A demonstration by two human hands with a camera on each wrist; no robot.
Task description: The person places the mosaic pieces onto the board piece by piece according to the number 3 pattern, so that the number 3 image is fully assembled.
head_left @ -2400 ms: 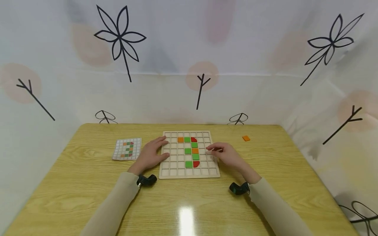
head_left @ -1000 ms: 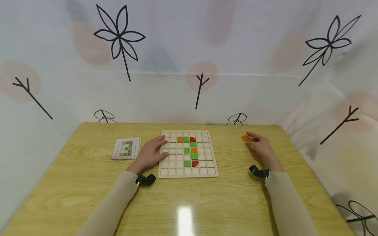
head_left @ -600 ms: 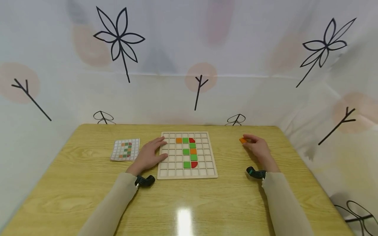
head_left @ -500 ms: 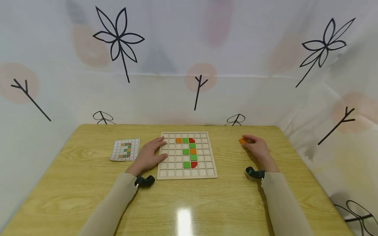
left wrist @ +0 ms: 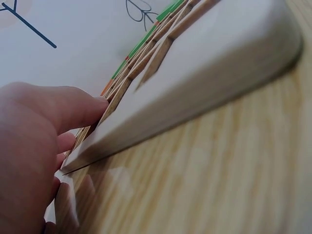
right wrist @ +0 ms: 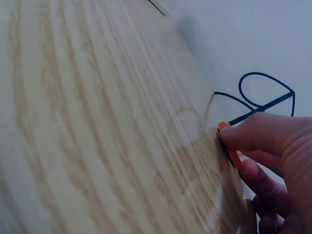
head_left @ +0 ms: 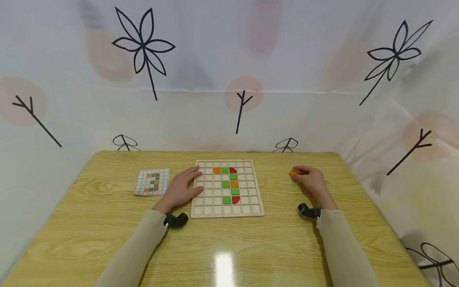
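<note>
A pale wooden grid board [head_left: 251,207] lies in the middle of the table, with several orange, green and red tiles set in its cells. My left hand [head_left: 180,190] rests on the board's left edge, fingers spread; in the left wrist view the thumb [left wrist: 87,108] touches the rim. Off to the right of the board, my right hand [head_left: 311,179] pinches an orange square tile [head_left: 293,172] between thumb and fingers. The right wrist view shows this orange tile [right wrist: 236,160] tilted at the tabletop, partly hidden by the fingers.
A paper card [head_left: 141,183] printed with a coloured grid pattern lies left of the board. Behind the wooden table [head_left: 215,247] hangs a pale cloth [head_left: 193,119] with drawn flowers and twigs.
My right hand moved from the board's right side out to the orange tile and took hold of it, then shifted it slightly toward me. The left hand stayed on the board.
</note>
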